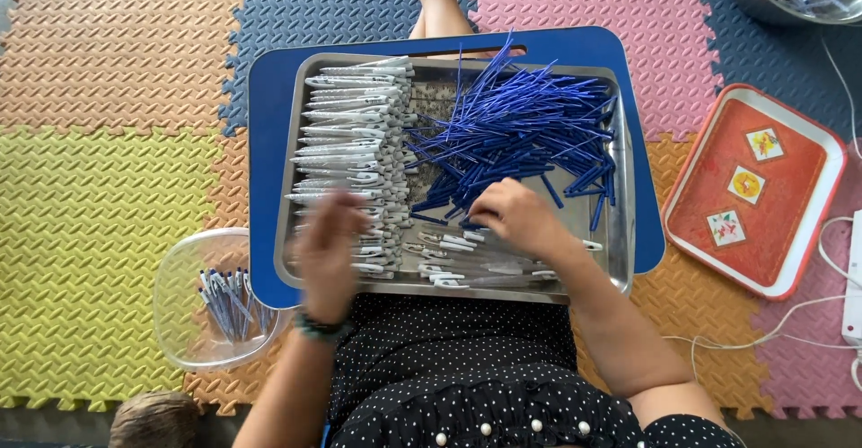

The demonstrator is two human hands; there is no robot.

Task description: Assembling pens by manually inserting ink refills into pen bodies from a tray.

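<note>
One camera sits on the person's head. It looks straight down, close above the tray [620, 188], with feet at 12 o'clock.

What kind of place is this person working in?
Probably a home floor used for piecework, not a factory: coloured foam puzzle mats cover the ground, and a metal tray of blue pen refills and white pen barrels rests on a blue lap board.

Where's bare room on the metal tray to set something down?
Little: the metal tray has one bare strip at its right edge, below the blue refills. White barrels fill the left; both hands crowd the front. The red tray alongside is mostly bare.
</note>
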